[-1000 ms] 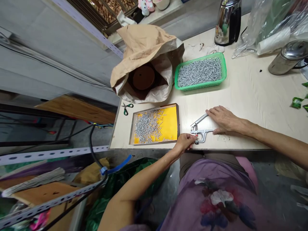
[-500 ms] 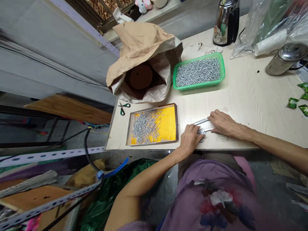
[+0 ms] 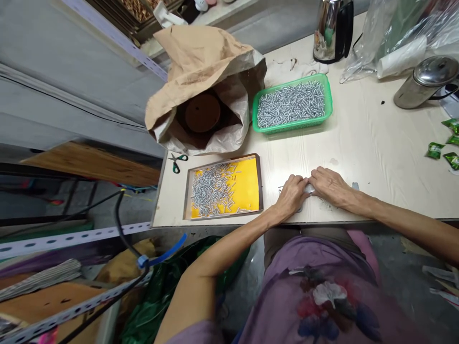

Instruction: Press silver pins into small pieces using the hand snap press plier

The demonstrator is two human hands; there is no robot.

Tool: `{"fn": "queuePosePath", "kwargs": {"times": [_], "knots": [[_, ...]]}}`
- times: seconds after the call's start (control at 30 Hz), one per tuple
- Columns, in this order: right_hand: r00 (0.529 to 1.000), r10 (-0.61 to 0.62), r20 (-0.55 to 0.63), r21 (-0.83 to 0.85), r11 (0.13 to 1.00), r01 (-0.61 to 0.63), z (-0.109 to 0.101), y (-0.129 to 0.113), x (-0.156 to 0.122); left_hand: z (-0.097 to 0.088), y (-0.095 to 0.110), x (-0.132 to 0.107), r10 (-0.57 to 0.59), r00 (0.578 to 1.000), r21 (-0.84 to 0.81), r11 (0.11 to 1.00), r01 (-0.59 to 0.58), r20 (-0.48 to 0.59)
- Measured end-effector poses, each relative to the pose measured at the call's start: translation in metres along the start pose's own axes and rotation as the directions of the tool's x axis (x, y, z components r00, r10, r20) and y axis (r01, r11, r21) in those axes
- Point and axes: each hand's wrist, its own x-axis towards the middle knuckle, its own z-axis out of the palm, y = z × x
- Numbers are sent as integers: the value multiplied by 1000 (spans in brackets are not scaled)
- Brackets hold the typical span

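Note:
At the table's front edge my two hands meet over a silvery metal part (image 3: 309, 189), mostly hidden under the fingers. My left hand (image 3: 292, 195) is closed on its left portion. My right hand (image 3: 330, 186) is curled over the other side, thumb and fingertips against the left hand's fingers. Small bits of metal show past the outer sides of both hands. Left of them lies a shallow tray (image 3: 261, 184) with a yellow bottom, holding many small silvery pins (image 3: 211, 188). Farther back, a green plastic basket (image 3: 256, 114) is full of similar small metal pieces.
A large open paper sack (image 3: 204, 52) with a brown round thing inside stands behind the tray. Green-handled scissors (image 3: 176, 162) lie at the left edge. A kettle (image 3: 332, 31), a steel jug (image 3: 419, 83), clear plastic bags (image 3: 405, 43) and green wrapped packets (image 3: 434, 150) sit farther right.
My hands have come together, the right one moving left over the metal part. Its two silvery arms, visible between the hands before, are now mostly covered. The view has shifted slightly.

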Motion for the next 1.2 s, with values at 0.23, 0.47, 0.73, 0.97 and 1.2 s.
{"fn": "queuePosePath", "kwargs": {"times": [0.23,0.47,0.73,0.97,1.2], "knots": [[996,-11,-83,134,991,22,9,3,-4,12,-7,-1,11,997,-80,997,-17,-75],[998,62,-32,107,993,-58,2,4,-3,15,-9,-3,11,988,-82,996,-24,-156],[997,-68,28,167,984,62,-9,37,4,50,8,-33,107,959,-5,994,-112,-261],[997,53,-51,-29,998,-54,-10,36,34,56,25,-29,69,973,-10,997,-73,-219],[898,-435,71,55,900,432,-12,-34,52,58,34,-58,100,980,-99,988,-118,-173]]}}
